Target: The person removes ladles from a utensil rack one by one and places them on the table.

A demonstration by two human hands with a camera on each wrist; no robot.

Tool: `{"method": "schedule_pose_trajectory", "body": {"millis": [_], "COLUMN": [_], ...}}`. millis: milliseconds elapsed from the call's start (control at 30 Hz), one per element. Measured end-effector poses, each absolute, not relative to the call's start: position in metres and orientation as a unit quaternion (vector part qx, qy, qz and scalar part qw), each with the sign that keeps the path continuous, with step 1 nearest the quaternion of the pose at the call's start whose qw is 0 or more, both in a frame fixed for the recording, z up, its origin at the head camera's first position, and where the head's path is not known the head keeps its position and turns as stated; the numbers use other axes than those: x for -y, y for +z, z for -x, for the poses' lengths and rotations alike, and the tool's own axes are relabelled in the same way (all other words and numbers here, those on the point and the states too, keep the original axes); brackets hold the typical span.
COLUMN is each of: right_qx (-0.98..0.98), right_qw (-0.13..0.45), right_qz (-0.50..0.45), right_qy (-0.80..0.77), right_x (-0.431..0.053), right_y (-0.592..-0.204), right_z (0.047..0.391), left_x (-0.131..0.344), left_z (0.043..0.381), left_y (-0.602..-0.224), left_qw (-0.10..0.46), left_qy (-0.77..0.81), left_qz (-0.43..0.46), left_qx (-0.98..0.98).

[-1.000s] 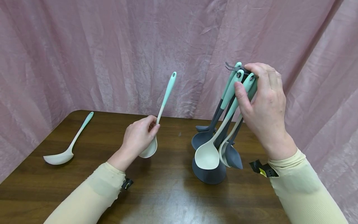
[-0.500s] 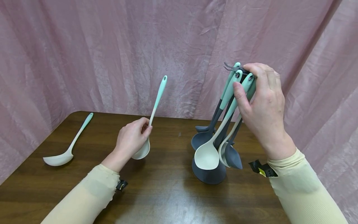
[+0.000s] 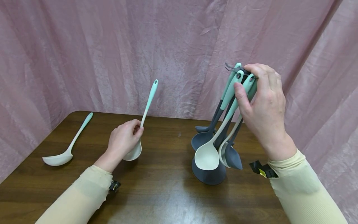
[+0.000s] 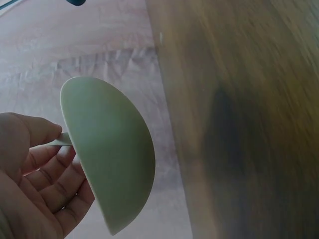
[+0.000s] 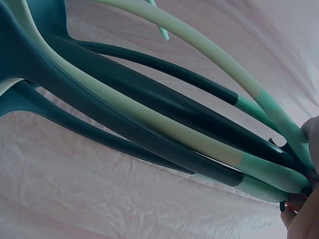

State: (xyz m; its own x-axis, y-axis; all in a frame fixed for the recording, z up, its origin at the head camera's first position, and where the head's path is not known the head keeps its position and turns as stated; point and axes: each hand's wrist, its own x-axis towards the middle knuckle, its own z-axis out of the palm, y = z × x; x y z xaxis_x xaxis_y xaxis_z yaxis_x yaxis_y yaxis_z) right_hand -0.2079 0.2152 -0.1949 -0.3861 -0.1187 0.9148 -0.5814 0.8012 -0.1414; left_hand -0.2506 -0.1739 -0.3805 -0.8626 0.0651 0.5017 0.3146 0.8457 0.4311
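The left hand is pinching a mint-handled white ladle just above its bowl, holding it over the desk between another ladle and a utensil stand. The right hand is gripping that stand's top, where several utensils are hanging.

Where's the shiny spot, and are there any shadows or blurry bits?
Head view: pale glare on the table, near the bottom edge; left wrist view: a soft dark shadow on the wood, whose grain looks smeared; right wrist view: dimmer overall, with a small shine on the dark pole.
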Motion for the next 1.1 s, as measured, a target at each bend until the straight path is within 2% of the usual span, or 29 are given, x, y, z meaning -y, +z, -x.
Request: {"method": "schedule_pose_trajectory", "body": {"millis": [1100], "right_qx": [0.795], "right_qw": [0.511], "right_qz": [-0.228], "right_qy": [0.235], "right_x": [-0.211], "right_y": [-0.194], "right_z": [0.210], "left_x": [0.243], "left_z": [0.260], "left_y": [-0.389], "left_qw": [0.149], "left_qy": [-0.183], "left_qz": [0.023], "left_qx": [0.972]}}
